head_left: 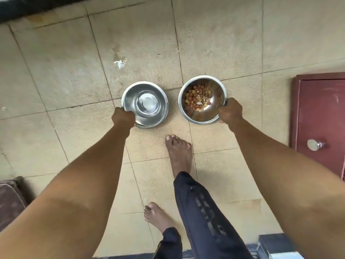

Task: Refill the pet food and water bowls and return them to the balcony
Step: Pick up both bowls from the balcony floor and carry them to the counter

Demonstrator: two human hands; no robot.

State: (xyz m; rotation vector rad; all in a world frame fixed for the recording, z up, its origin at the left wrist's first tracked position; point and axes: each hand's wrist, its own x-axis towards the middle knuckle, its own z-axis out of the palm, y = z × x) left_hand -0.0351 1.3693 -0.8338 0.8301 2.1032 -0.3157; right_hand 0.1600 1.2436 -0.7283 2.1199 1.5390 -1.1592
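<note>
At the lower left of the frame a brown cushion edge (10, 200) lies on the tiled floor (61, 71). A pale splatter mark (119, 62) shows on the tiles at upper centre-left.

Just left of centre, the left hand (123, 116) is closed around the near-left rim of the water bowl (145, 104), a shiny steel bowl with a raised disc in its bottom. The fingers are curled tight into a fist over the rim, so the tips are hidden. Whether the bowl holds water I cannot tell; the inside only gleams. It sits low over the tiles, and I cannot tell whether it touches them.

Beside it, apart by a narrow strip of floor, is the food bowl (202, 100), also steel, with brown and tan kibble (197, 98) heaped in its bottom. The right hand (230, 111) grips its near-right rim, fingers folded together over the edge.

Below the bowls a bare foot (179, 150) stands forward on the tiles, with a second bare foot (156, 215) further back, and dark trouser legs (201, 212).

At the right edge of the frame stands a dark red door (321, 116) with a round metal knob (314, 145).
</note>
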